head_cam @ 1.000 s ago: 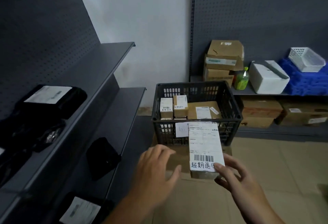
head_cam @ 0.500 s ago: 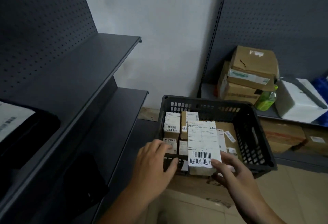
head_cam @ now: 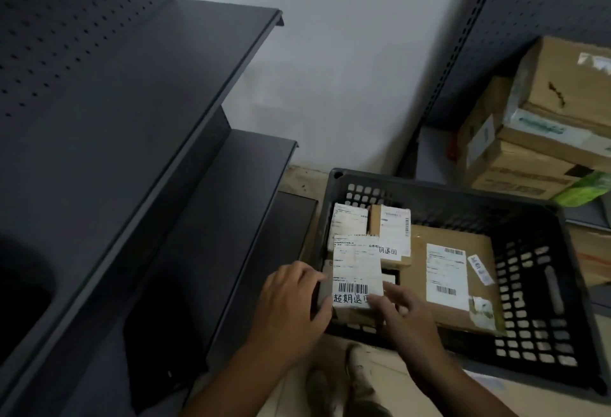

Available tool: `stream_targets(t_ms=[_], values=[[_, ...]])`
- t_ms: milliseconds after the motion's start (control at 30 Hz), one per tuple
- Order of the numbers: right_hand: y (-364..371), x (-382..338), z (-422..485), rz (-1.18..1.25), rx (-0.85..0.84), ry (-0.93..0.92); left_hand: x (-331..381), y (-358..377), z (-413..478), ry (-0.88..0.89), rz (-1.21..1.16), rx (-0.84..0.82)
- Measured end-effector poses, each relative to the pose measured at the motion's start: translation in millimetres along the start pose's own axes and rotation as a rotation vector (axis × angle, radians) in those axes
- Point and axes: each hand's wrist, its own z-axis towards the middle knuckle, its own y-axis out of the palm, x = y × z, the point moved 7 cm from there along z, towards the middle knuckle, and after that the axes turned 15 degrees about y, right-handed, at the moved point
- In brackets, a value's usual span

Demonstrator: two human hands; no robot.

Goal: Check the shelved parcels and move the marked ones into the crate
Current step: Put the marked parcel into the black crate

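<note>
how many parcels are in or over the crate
4: two small boxes back left, a large flat box right, a held parcel near left. More may hide beneath it.

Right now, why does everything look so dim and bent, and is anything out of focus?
Head view: the light is dim and the left shelves are nearly black; the wide lens slants their edges; the labelled parcel reads sharp, barcode and handwriting clear; the cardboard boxes at the right edge are smeared and soft.
</note>
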Motion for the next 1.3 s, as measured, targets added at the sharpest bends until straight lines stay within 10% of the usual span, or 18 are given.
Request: stream_targets(t_ms=[1300], values=[[55.1, 55.6, 164.6, -0.03, -0.09, 0.428, -37.0, 47.2, 32.1, -0.088, -0.115, -0.109]])
